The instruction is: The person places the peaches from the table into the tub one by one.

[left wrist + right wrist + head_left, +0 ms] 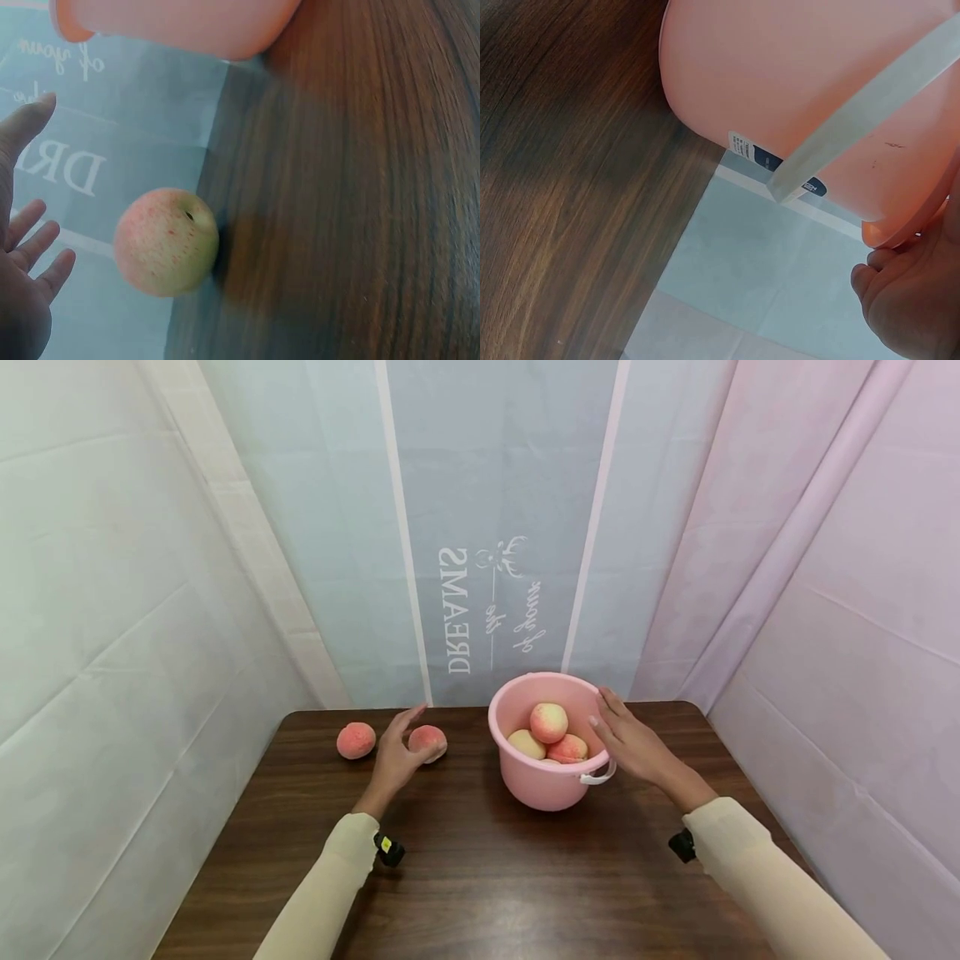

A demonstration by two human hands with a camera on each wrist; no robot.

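On the brown table (487,877), near its far edge, 1 peach (428,736) is flanked by the left hand (396,760), fingers spread. 1 more peach (356,741) is seen farther left. At least 3 peaches (549,723) are held in the pink bucket (542,787). The right hand (637,745) is placed at its right rim; pinched or not can't be told.

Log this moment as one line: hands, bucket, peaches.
Left hand: fingers apart, beside near peach | right hand: at rim of pink bucket | in bucket: several peaches | farther left on table: another peach
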